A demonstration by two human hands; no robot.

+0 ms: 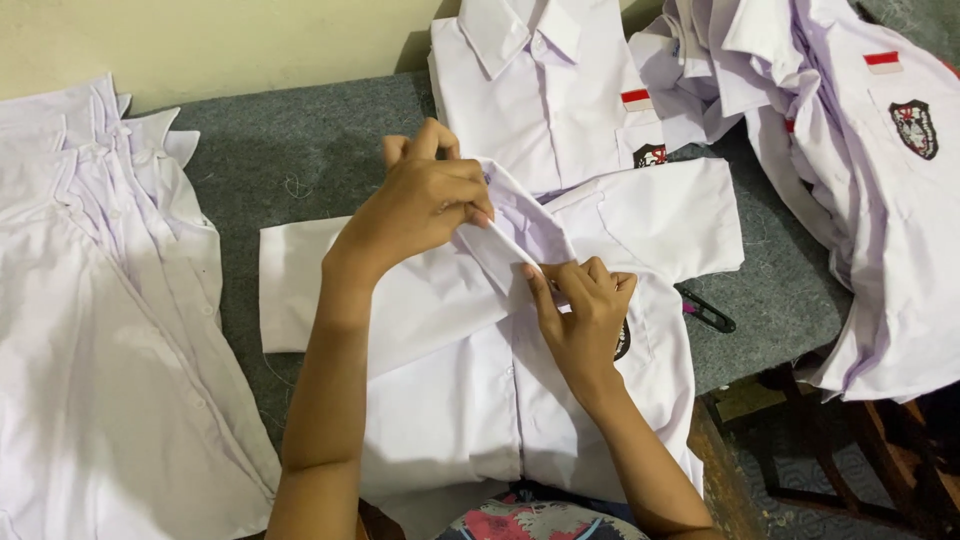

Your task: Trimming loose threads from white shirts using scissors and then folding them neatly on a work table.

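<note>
Head view, looking down: a white short-sleeved shirt (500, 400) lies face up at the centre of the frame on a grey felt-covered table (290, 150). My left hand (425, 200) grasps the shirt's collar (525, 225), pinching the folded edge between thumb and fingertips near the upper centre. My right hand (585, 310) presses on the same collar lower down, thumb and fingers closed on the fabric just above the chest badge (623, 340), which the hand partly covers. Both forearms enter from the bottom edge of the frame.

Surroundings:
- A second white shirt (545, 90) lies at the top centre, collar toward the wall, its lower part tucked under the sleeve of the shirt in hand. It carries a red-and-white patch (636, 99) and a dark badge (650, 155).
- A heap of white shirts (860, 200) fills the upper right of the frame and hangs over the table edge.
- A flat stack of white shirts (100, 330) occupies the left side, with button plackets visible along its right edge.
- A small black tool (708, 314), its kind unclear, rests on the felt just right of the shirt in hand, partly hidden beneath its sleeve.
- A wooden frame (880, 440) shows at the lower right, below the table edge.
- Patterned cloth (540, 520) appears at the bottom centre.

No containers are in view.
</note>
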